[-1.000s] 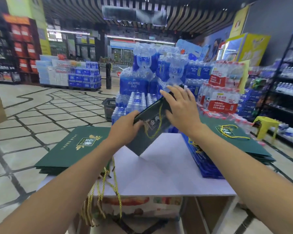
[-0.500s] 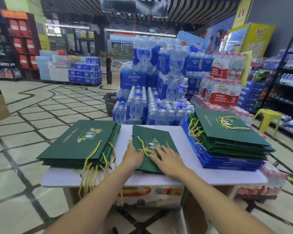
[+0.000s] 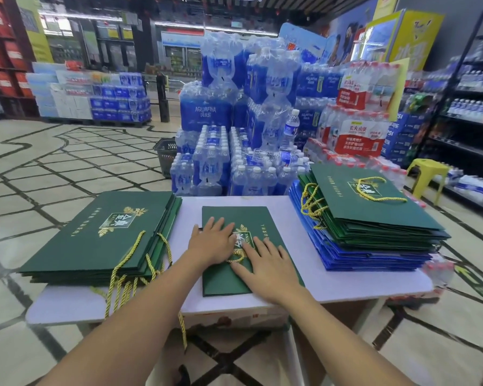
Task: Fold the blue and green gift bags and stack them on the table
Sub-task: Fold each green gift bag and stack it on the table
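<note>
A dark green gift bag (image 3: 234, 218) lies flat in the middle of the white table (image 3: 346, 282), its gold logo and cord partly under my hands. My left hand (image 3: 211, 240) presses on it with straight, spread fingers. My right hand (image 3: 262, 266) lies flat on its near right part, fingers straight too. A stack of folded green bags (image 3: 95, 235) sits on the left of the table, gold cords hanging over the front edge. On the right stands a taller stack (image 3: 374, 218) with green bags on top of blue bags (image 3: 360, 257).
Shrink-wrapped packs of water bottles (image 3: 234, 135) are piled right behind the table. A black shopping basket (image 3: 166, 151) stands on the tiled floor behind left. A yellow stool (image 3: 427, 174) and shelving (image 3: 471, 107) are on the right.
One second ago both hands held the green bag up in the air. It came down flat onto the table, and my hands have slid forward a little over it.
</note>
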